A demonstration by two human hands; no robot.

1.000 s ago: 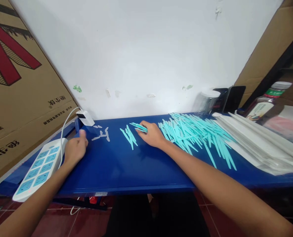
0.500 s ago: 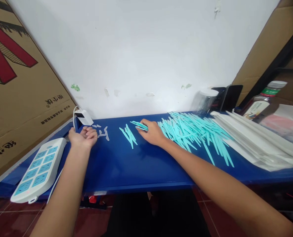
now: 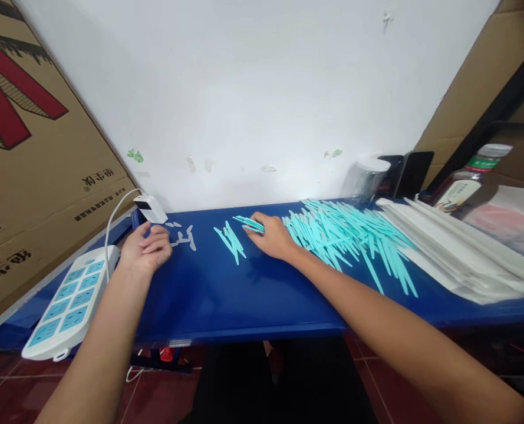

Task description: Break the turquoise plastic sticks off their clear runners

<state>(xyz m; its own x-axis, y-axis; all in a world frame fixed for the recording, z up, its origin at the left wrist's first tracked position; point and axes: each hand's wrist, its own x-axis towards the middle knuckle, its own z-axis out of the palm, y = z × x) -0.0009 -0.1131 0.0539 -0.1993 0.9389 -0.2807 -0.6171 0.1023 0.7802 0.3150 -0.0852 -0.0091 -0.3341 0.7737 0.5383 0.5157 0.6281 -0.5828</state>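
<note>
My right hand [image 3: 274, 237] rests on the blue table [image 3: 226, 300], closed on a small bundle of turquoise sticks [image 3: 249, 224] that points left. A big pile of the same turquoise sticks [image 3: 345, 235] lies just to its right, and a few loose ones [image 3: 230, 241] lie to its left. My left hand [image 3: 147, 247] lies palm up near the table's left end, fingers loosely curled with nothing visible in them. Small pale plastic scraps [image 3: 185, 238] lie just beyond its fingertips.
A white power strip [image 3: 69, 303] with a white charger [image 3: 150, 208] and cable sits at the left edge. A stack of clear bags [image 3: 456, 253] lies at the right, with a jar [image 3: 368, 179], phones and a bottle [image 3: 465, 185] behind. Cardboard leans on both sides.
My left hand moved from beside the power strip forward to the pale scraps and turned palm up with curled fingers. My right hand has stayed put with its bundle.
</note>
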